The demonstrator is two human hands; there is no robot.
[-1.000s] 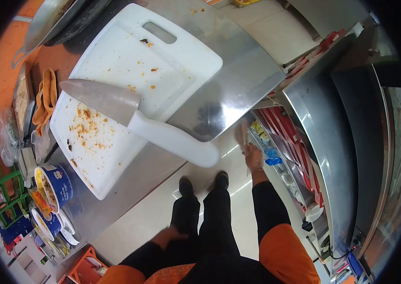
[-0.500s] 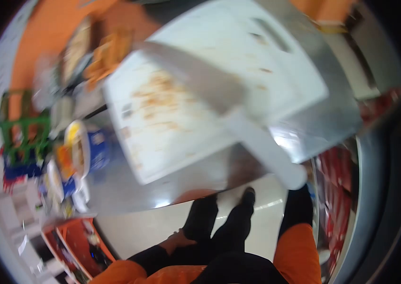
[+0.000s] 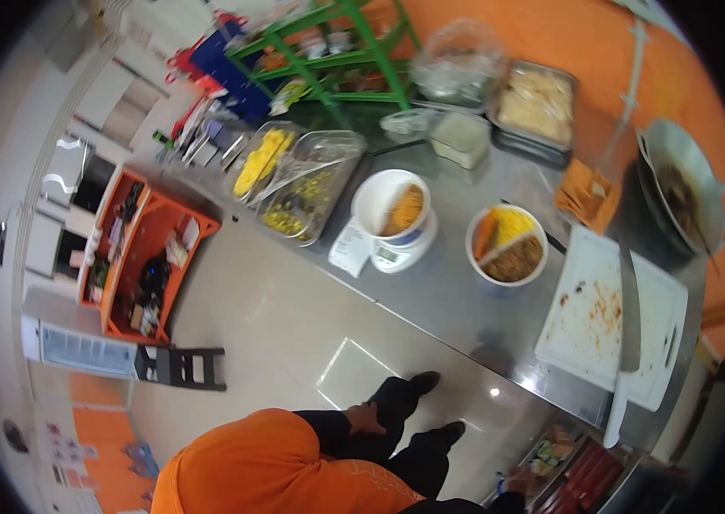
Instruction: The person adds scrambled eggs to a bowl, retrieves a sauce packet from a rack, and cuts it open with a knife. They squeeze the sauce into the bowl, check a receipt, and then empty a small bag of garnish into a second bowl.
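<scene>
My left hand (image 3: 366,419) lies on the dark trousers at my thigh, with fingers stretched out and nothing in them. My right hand (image 3: 516,481) is low at the bottom right, beside the shelf under the table; it is small and dim, so its fingers cannot be made out. A large knife (image 3: 628,317) with a white handle lies across the white cutting board (image 3: 576,317), which carries brown food scraps. To the board's left stands a divided bowl (image 3: 506,278) of yellow and brown food. Another bowl (image 3: 374,193) with orange shreds sits on a white scale (image 3: 409,250).
A wok (image 3: 679,154) stands at the table's far right. Metal trays of yellow food (image 3: 264,163), a lidded container (image 3: 460,141), a tray of pale food (image 3: 538,103) and a green rack (image 3: 298,64) line the back. An orange shelf unit (image 3: 152,206) stands at left.
The view has swung to the left, bringing in the scale, bowls and floor. My left hand still rests on my thigh. My right hand, hidden before, now shows partly at the lower shelf.
</scene>
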